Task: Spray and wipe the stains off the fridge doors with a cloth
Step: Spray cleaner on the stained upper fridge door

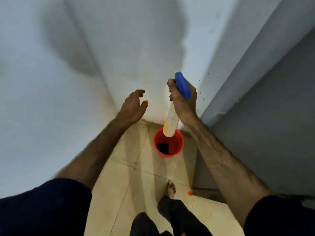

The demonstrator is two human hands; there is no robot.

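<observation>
The spray bottle (172,116) is gripped at its neck by the right hand (185,101), fingers curled round it below the blue trigger head (183,86); its long axis is hung nearly vertical, base over the red bucket (177,151). The nozzle is seen directed away from the person, toward the white surface (136,57) ahead, judged to be the fridge door. The left hand (133,106), empty with fingers loosely spread, is held beside it. A dark object, possibly the cloth (163,148), is seen in the bucket, below both hands.
</observation>
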